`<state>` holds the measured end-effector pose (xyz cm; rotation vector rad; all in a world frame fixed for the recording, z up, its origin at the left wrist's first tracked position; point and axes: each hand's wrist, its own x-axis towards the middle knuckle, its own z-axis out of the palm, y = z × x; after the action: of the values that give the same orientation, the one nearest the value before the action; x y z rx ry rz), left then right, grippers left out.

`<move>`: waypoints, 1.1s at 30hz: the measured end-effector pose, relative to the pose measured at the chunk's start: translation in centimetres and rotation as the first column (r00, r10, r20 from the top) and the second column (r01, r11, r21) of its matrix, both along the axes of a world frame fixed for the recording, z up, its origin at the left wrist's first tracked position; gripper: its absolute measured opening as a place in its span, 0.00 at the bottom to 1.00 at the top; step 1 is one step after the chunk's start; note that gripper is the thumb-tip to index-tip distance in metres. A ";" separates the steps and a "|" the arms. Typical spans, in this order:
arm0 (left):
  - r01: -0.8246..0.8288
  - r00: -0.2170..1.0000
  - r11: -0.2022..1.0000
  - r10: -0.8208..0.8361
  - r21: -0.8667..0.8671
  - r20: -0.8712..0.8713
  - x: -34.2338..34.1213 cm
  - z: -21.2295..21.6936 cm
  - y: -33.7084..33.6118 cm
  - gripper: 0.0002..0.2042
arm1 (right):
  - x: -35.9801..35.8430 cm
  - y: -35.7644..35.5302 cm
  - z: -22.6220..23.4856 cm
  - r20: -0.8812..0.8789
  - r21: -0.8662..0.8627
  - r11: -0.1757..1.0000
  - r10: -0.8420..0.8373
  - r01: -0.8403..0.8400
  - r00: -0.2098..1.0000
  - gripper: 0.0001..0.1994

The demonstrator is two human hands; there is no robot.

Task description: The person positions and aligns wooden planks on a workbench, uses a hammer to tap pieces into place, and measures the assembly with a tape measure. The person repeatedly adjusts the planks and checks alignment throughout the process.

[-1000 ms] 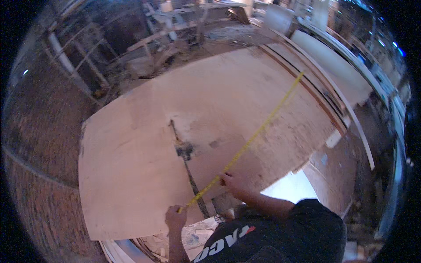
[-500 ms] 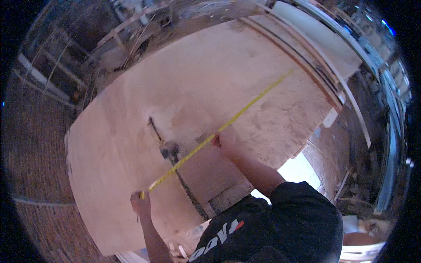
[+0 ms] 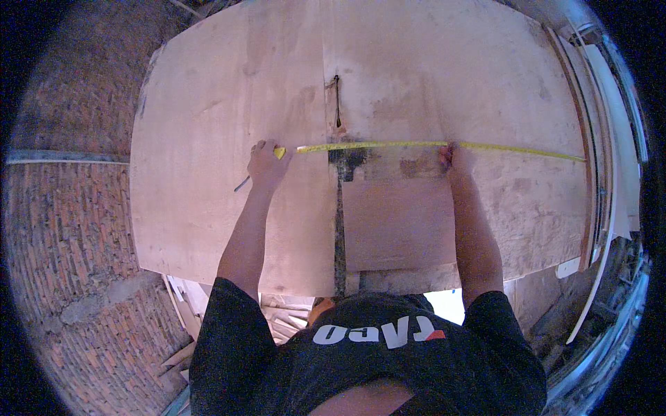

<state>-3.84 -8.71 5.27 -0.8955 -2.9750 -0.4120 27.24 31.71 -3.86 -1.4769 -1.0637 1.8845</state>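
Observation:
A yellow tape measure (image 3: 388,145) is stretched nearly level across a large pale wooden sheet (image 3: 229,83). Its yellow case, mostly covered by fingers, sits in my left hand (image 3: 268,164), closed around it. A thin dark strip, perhaps a strap, hangs below that hand. My right hand (image 3: 459,157) pinches the blade partway along, and the blade runs on past it to the sheet's right side. Below the blade, between my forearms, lies a smooth rectangular panel (image 3: 399,225), beside a dark stained seam (image 3: 339,229). A narrow slot (image 3: 338,100) marks the sheet farther away.
Long wooden strips (image 3: 579,132) run along the sheet's right edge, with more lengths of material beyond. A brick surface (image 3: 76,229) lies to the left. Wood offcuts (image 3: 286,317) show below the sheet's near edge.
My view has turned, so the blade that slanted upward to the right now runs nearly level. Both hands still hold the tape measure, about as far apart as before.

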 end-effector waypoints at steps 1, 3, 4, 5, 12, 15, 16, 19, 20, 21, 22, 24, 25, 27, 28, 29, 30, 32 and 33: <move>0.024 1.000 0.999 -0.024 -0.021 -0.013 0.0 0.1 1.9 0.21 | 1.1 1.6 -0.4 0.015 -0.013 0.999 -0.049 0.049 0.999 0.06; 0.032 0.999 0.999 -0.033 -0.028 -0.031 -1.5 -0.7 2.8 0.22 | 0.4 3.2 -2.0 0.048 -0.030 0.994 -0.102 0.104 0.994 0.06; 0.030 0.999 0.999 -0.031 -0.024 -0.040 -2.2 -1.7 2.8 0.22 | -0.3 3.1 -1.9 0.046 -0.026 0.995 -0.100 0.101 0.994 0.06; 0.028 0.999 0.999 -0.029 -0.023 -0.046 -2.5 -2.2 2.6 0.23 | -1.0 2.7 -1.4 0.047 -0.025 0.995 -0.097 0.099 0.994 0.06; 0.015 0.997 1.000 -0.015 -0.002 -0.073 -2.9 -3.2 6.3 0.26 | 1.0 7.2 -3.6 0.079 -0.005 0.996 -0.086 0.086 0.993 0.07; -0.047 0.993 0.999 0.046 -0.010 -0.109 -3.2 -3.7 4.3 0.28 | -3.6 3.4 -0.8 0.158 0.014 0.998 -0.065 0.063 0.985 0.07; -0.057 0.995 0.998 0.055 -0.023 -0.086 -3.1 -3.5 4.8 0.28 | -3.4 3.5 -0.8 0.179 0.022 0.998 -0.054 0.051 0.982 0.07; -0.058 0.998 0.998 0.057 -0.020 -0.036 -2.9 -2.7 5.8 0.30 | -2.9 4.5 -0.9 0.192 0.019 0.998 -0.069 0.066 0.979 0.07; -0.053 0.998 0.999 0.053 -0.011 -0.023 -2.8 -2.4 6.1 0.30 | -2.8 4.8 -1.1 0.163 0.001 0.994 -0.106 0.108 0.981 0.07; -0.054 0.998 0.998 0.054 -0.013 -0.014 -2.7 -2.2 6.5 0.30 | -2.5 5.1 -1.3 0.136 -0.017 0.989 -0.145 0.149 0.980 0.06; -0.064 0.998 0.998 0.064 -0.019 -0.008 -2.8 -2.0 6.5 0.30 | -3.0 5.1 -0.9 0.132 -0.019 0.989 -0.146 0.150 0.980 0.06; -0.081 0.997 0.996 0.081 -0.034 0.005 -2.8 -1.8 6.5 0.30 | -3.5 4.5 -0.3 0.153 0.002 0.993 -0.117 0.118 0.981 0.06; -0.086 0.996 0.995 0.087 -0.042 0.014 -2.8 -1.7 6.5 0.31 | -3.8 4.2 0.0 0.164 0.016 0.994 -0.106 0.105 0.981 0.06; -0.100 0.994 0.993 0.102 -0.063 0.028 -2.8 -1.5 6.4 0.31 | -4.2 3.6 0.6 0.169 0.021 0.996 -0.094 0.091 0.981 0.05; -0.104 0.994 0.992 0.107 -0.075 0.035 -2.8 -1.4 6.6 0.31 | -4.2 3.8 0.8 0.175 0.027 0.995 -0.096 0.093 0.980 0.05; -0.109 0.993 0.990 0.113 -0.086 0.042 -2.8 -1.3 6.7 0.31 | -4.2 3.9 0.8 0.173 0.029 0.995 -0.098 0.094 0.980 0.05; -0.104 0.994 0.991 0.107 -0.088 0.036 -2.7 -1.2 6.6 0.31 | -4.3 3.8 0.8 0.175 0.028 0.995 -0.100 0.096 0.980 0.04; -0.092 0.995 0.992 0.094 -0.088 0.020 -2.7 -1.2 6.7 0.31 | -4.4 3.7 0.5 0.172 0.026 0.995 -0.101 0.098 0.980 0.04; -0.093 0.995 0.991 0.096 -0.092 0.026 -2.8 -1.2 6.7 0.32 | -4.5 3.7 0.4 0.169 0.025 0.995 -0.101 0.098 0.980 0.03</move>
<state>-6.60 -2.05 4.10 -0.7566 -3.0707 -0.2938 22.78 35.40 -3.51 -1.6743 -1.0570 1.7012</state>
